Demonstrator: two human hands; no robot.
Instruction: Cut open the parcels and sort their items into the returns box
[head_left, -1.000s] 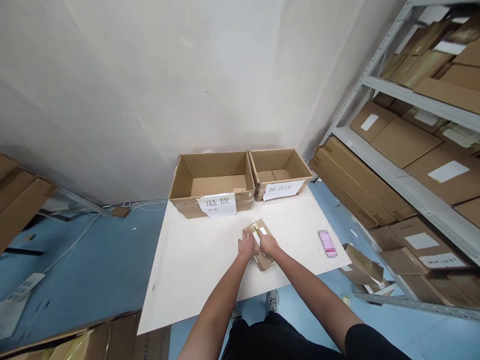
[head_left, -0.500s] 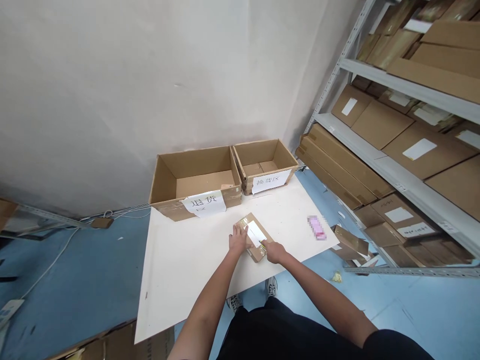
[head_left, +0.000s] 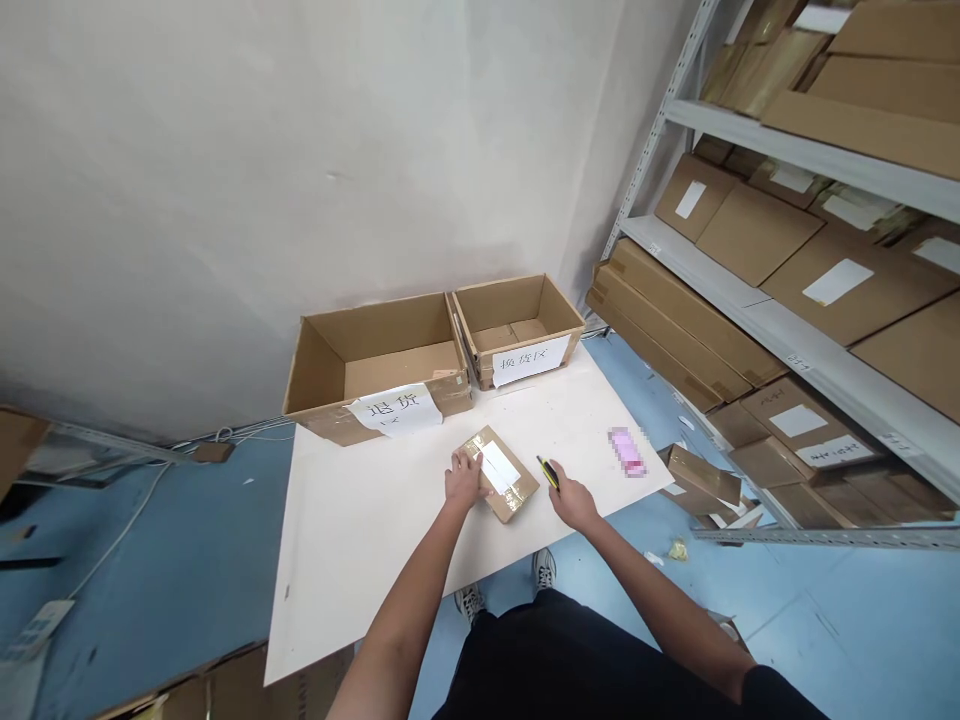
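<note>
Steadies a flat brown cardboard box (head_left: 498,478), taped and white-labelled, on the white tabletop (head_left: 352,540), in front of two open brown cardboard cartons (head_left: 454,395); lays the left hand (head_left: 463,484) over its left edge, fingers spread rather than clenched; grips a slim yellow-and-black cutter-like tool (head_left: 551,474) in the curled right hand (head_left: 574,502), near the box's right side yet apart from it, tip pointing forward; best, probably, to press evenly against sliding, hold that tip well off the left hand, and favour a light, controlled wrist.
</note>
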